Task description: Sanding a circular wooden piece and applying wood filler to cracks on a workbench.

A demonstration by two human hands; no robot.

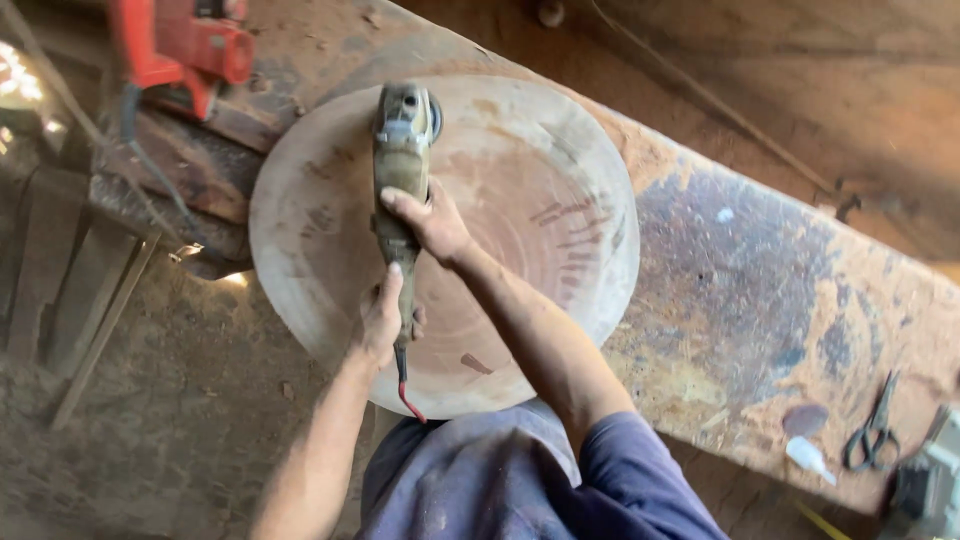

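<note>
Here a person stands over a big round wooden bowl (pixel 520 200) that lies on a stained, dusty workbench (pixel 760 300), and works it with an angle grinder (pixel 402 150) held in both hands. The right hand (pixel 432 222) has its fingers wrapped around the middle of the grinder's body, pressed together on the casing; the left hand (pixel 382 318) has its fingers curled shut around the tail end, just above where the red cord (pixel 405 390) comes out. The grinder's head sits on the far left part of the bowl, near the rim, with the disc facing down onto the wood. Judging by the surface, the job looks partly done: much of the outer band is pale and even, while the middle is redder and shows dark ridged marks on the right side and a few darker patches, so that part probably needs more passes. To the upper left a red power tool (pixel 185 45) rests on stacked planks, and at the bench's right end lie a pair of scissors (pixel 872 432) and a small white bottle (pixel 808 457).
</note>
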